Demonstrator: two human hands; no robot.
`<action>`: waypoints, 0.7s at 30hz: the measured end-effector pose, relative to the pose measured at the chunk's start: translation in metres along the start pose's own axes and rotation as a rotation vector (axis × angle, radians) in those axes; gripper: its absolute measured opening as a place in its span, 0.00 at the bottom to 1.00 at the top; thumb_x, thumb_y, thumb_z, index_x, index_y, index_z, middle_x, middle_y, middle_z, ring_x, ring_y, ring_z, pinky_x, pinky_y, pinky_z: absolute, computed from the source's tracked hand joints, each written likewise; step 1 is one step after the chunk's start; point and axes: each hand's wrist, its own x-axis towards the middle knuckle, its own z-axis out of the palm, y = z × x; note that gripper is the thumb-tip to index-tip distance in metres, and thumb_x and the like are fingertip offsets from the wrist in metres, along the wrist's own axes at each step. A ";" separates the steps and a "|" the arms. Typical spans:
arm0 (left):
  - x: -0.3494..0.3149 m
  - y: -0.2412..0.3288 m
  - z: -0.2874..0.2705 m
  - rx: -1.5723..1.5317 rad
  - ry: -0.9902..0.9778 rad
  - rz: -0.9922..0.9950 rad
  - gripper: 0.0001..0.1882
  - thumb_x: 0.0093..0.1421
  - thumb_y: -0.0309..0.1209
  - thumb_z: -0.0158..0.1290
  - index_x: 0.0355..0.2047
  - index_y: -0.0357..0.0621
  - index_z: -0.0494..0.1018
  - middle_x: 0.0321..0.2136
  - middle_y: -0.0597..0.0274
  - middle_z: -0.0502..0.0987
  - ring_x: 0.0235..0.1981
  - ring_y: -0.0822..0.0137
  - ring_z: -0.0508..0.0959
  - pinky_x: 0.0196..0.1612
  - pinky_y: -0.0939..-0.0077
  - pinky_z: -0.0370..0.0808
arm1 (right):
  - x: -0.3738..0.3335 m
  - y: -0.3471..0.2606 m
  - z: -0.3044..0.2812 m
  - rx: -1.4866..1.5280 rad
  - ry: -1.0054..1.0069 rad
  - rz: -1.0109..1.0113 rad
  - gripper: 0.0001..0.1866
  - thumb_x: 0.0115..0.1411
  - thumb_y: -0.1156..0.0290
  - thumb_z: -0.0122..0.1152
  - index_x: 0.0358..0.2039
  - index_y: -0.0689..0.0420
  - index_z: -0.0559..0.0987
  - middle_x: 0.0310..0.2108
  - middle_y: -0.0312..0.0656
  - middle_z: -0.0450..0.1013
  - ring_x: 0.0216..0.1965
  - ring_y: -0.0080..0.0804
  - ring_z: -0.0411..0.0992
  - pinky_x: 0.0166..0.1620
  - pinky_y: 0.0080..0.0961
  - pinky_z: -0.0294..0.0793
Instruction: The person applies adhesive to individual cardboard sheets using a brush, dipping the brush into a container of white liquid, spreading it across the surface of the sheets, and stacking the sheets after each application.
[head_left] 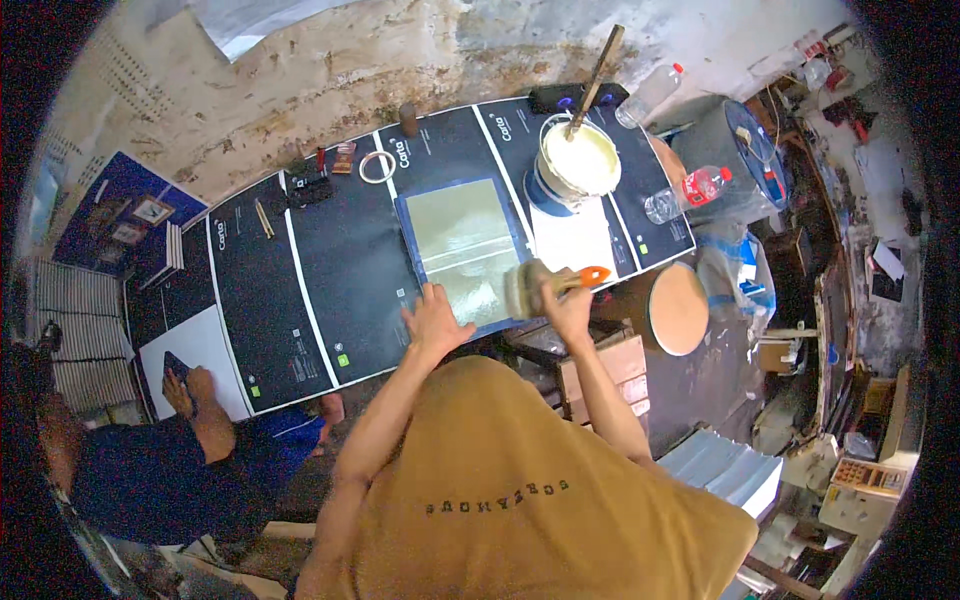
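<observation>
A flat blue-edged panel (408, 232) lies on the black-covered table, with grey-green boards on its face that shine as if wet. My left hand (437, 322) rests at its near left edge, fingers spread and holding nothing. My right hand (567, 312) grips a wide paintbrush (594, 277) with an orange handle end. The brush's bristles are over the panel's near right corner, somewhat blurred. Beyond my right hand stands a bucket (545, 190) of cream-coloured paste, a wooden stick (599, 75) leaning up out of it. White paper (570, 240) lies by the bucket.
At the left, a co-worker's hands (190, 392) press a dark piece on white paper. A tape roll (377, 167) lies toward the wall. Plastic bottles (690, 195) and a large drum (715, 140) are at the right, above a round board (678, 309). Stacked sheets (720, 470) stand behind my right arm.
</observation>
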 end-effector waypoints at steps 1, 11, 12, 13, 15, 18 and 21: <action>-0.003 0.000 -0.003 0.005 0.002 0.004 0.48 0.45 0.53 0.67 0.57 0.34 0.62 0.54 0.51 0.65 0.58 0.48 0.69 0.58 0.31 0.62 | -0.010 0.003 -0.002 -0.038 -0.069 0.085 0.16 0.57 0.61 0.66 0.28 0.63 0.79 0.25 0.50 0.78 0.29 0.41 0.78 0.34 0.36 0.74; 0.088 -0.064 0.006 -0.480 0.587 -0.045 0.37 0.46 0.43 0.67 0.49 0.31 0.65 0.48 0.42 0.67 0.53 0.42 0.68 0.58 0.54 0.66 | -0.050 0.128 -0.161 -0.112 0.450 0.263 0.10 0.57 0.69 0.67 0.31 0.63 0.77 0.29 0.42 0.75 0.32 0.30 0.73 0.39 0.31 0.73; 0.098 -0.066 0.005 -0.484 0.585 -0.044 0.37 0.46 0.43 0.67 0.49 0.31 0.65 0.48 0.42 0.67 0.53 0.42 0.68 0.58 0.54 0.66 | -0.050 0.122 -0.167 -0.072 0.514 0.322 0.10 0.57 0.71 0.67 0.32 0.63 0.77 0.29 0.41 0.75 0.31 0.29 0.72 0.40 0.30 0.73; 0.109 -0.066 0.002 -0.445 0.583 -0.075 0.39 0.46 0.42 0.67 0.50 0.31 0.64 0.49 0.41 0.67 0.53 0.41 0.68 0.58 0.54 0.66 | -0.048 0.116 -0.164 0.007 0.549 0.330 0.09 0.58 0.71 0.67 0.33 0.63 0.76 0.31 0.39 0.74 0.32 0.27 0.71 0.40 0.28 0.72; 0.116 -0.068 0.003 -0.420 0.569 -0.128 0.42 0.44 0.39 0.67 0.55 0.30 0.61 0.52 0.38 0.64 0.54 0.38 0.66 0.60 0.53 0.65 | -0.051 0.110 -0.151 0.115 0.614 0.349 0.10 0.60 0.70 0.67 0.34 0.62 0.75 0.32 0.38 0.73 0.33 0.26 0.71 0.40 0.27 0.73; 0.110 -0.062 -0.003 -0.451 0.542 -0.208 0.42 0.44 0.38 0.67 0.56 0.33 0.61 0.53 0.38 0.63 0.56 0.39 0.65 0.60 0.52 0.64 | -0.060 0.120 -0.148 0.259 0.640 0.395 0.15 0.62 0.69 0.65 0.45 0.63 0.74 0.39 0.40 0.75 0.38 0.26 0.74 0.43 0.26 0.76; 0.099 -0.081 0.002 -0.533 0.574 -0.268 0.41 0.45 0.36 0.68 0.56 0.35 0.61 0.53 0.39 0.63 0.57 0.42 0.65 0.62 0.54 0.64 | -0.050 0.104 -0.150 1.013 0.616 0.501 0.24 0.64 0.65 0.63 0.57 0.63 0.71 0.53 0.45 0.74 0.51 0.38 0.76 0.54 0.35 0.77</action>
